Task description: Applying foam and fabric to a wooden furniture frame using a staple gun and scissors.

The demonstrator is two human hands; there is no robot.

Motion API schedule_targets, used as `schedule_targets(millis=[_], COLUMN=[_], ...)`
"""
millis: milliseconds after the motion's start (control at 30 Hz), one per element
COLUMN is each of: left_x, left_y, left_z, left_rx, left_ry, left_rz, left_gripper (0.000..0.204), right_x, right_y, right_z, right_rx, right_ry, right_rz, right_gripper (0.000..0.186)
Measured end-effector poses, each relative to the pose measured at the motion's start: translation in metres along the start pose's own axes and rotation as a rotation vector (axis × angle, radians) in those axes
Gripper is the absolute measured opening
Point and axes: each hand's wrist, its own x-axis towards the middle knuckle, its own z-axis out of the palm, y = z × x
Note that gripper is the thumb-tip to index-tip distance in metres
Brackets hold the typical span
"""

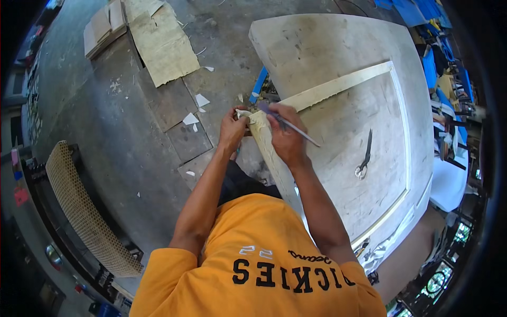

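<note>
My left hand (232,129) pinches a torn cream piece of material (243,113) at the near-left corner of a large, stained pale board (338,127). Close beside it, my right hand (286,134) grips a slim tool (306,136) with a purplish wide end and a thin pale shaft, held slantwise over that corner. Cream strips (343,84) edge the board, one running away to the far right, another, wrinkled one (272,153) running back toward my body. Black-bladed scissors (364,158) lie on the board to the right of my right hand.
Stacked flat boards (103,29) and cream sheets (163,45) lie at the upper left, with white scraps (190,119) on the floor. A curved honeycomb mesh piece (79,203) stands at the left. A blue bar (258,82) lies beyond my hands. Blue items (428,63) crowd the right.
</note>
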Motion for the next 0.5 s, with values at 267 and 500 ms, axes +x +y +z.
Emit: schedule_targets(millis=[267, 500], left_x=[0.017, 0.026], left_y=[-0.006, -0.003], left_z=[-0.005, -0.013], left_rx=[0.207, 0.277], left_ry=[-0.007, -0.050], left_rz=[0.035, -0.009], left_gripper=[0.039, 0.040], right_x=[-0.041, -0.174], right_y=[0.012, -0.013], right_z=[-0.043, -0.141], right_rx=[0.094, -0.059], right_ry=[-0.038, 0.288], right_rz=[0.629, 0.979], right_gripper=[0.016, 0.017])
